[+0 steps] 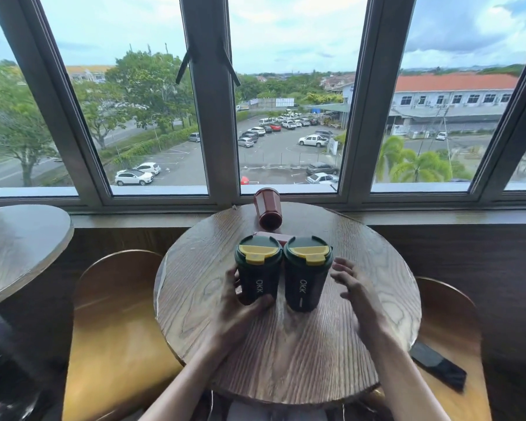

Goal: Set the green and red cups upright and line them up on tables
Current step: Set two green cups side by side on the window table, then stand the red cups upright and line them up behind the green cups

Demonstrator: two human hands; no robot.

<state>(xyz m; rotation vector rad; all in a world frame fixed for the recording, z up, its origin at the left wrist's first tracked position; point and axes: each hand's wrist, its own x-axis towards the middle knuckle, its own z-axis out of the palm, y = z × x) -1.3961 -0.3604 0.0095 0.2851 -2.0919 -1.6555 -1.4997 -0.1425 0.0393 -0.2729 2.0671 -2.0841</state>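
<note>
While gripping the left green cup point(257, 270) near its base – left hand point(240, 311), fingers wrapped round it. Just beside it, upright too on the round table point(377, 268): the right green cup point(306, 273). Further back, tipped over – a red cup point(268, 208). Right hand point(354, 287) spread, near, touching nothing.

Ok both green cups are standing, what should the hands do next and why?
Probably let go and reach the free right hand for the red cup, which lies on its side near the window. The left hand holds the left green cup, already upright beside the other.
</note>
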